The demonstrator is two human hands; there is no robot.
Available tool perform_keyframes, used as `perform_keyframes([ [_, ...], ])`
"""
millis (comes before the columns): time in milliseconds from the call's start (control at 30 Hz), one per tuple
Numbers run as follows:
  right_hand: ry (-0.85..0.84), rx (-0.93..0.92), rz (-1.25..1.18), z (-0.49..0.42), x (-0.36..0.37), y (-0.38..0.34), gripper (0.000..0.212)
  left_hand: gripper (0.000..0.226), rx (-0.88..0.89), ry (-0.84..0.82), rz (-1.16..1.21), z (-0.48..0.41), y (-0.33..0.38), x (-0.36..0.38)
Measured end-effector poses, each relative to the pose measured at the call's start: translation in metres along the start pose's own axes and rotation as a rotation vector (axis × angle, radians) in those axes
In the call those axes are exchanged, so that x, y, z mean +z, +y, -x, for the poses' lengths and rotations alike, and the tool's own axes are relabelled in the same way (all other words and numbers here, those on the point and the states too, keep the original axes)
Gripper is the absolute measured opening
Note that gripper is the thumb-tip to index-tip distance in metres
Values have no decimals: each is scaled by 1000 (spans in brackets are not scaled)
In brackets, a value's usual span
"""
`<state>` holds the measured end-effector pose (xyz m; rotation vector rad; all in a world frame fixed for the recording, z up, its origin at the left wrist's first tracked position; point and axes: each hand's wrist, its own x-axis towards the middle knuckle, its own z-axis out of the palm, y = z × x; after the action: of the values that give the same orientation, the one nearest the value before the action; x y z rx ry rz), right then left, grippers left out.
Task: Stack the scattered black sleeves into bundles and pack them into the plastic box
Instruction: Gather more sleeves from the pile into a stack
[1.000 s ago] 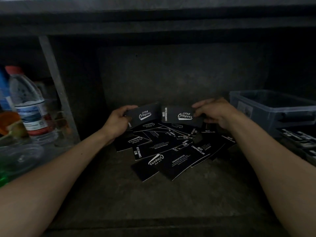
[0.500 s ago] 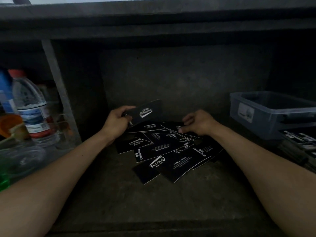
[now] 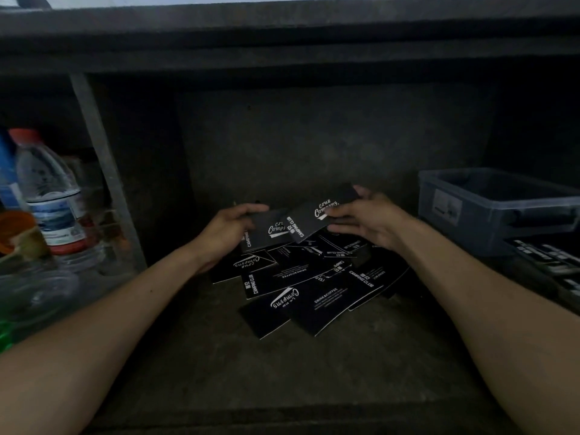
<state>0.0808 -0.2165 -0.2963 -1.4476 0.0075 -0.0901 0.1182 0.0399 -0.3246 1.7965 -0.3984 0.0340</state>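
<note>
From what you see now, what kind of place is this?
Probably a dim storage shelf, perhaps at a café: bare concrete back wall, heaped black sleeves printed DRINK&COFFEE, a plastic box at right.

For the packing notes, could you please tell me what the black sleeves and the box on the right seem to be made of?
The black sleeves look like thin matte card: flat, white-printed, pale at the cut edges. The box looks like translucent bluish-grey plastic, faintly glossy, with a moulded rim and handle, though dim light leaves doubt.

plastic box [image 3: 489, 229] cut off right, bottle [image 3: 50, 196] blurred
</note>
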Motion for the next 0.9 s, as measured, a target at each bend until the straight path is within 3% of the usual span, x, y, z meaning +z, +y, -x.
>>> perform_keyframes([
  [100, -13, -50, 186, 1, 13, 13, 42, 26, 19, -30, -35, 3, 2, 0],
  [267, 89, -226, 768, -8, 16, 15, 39, 40, 209, 35, -226, 7, 0, 4],
  [367, 172, -151, 950, -11, 2, 8, 50, 44, 199, 157, -153, 3, 6, -2],
  [467, 119, 6, 1226, -9, -5, 12, 67, 44, 131, 185, -131, -1, 5, -10],
  [667, 183, 57, 983, -11, -4, 0, 46, 44, 72, 131, -206, -3, -9, -12],
  [767, 193, 212, 702, -16, -12, 1, 28, 43, 64, 127, -171, -2, -7, -11],
  [833, 109, 335, 685, -14, -18, -2, 9, 42, 53, 117, -157, -2, -8, -12],
  [900, 58, 402, 682, -11, -24, -7, 18, 43, 39, 116, -140, -3, -9, -12],
])
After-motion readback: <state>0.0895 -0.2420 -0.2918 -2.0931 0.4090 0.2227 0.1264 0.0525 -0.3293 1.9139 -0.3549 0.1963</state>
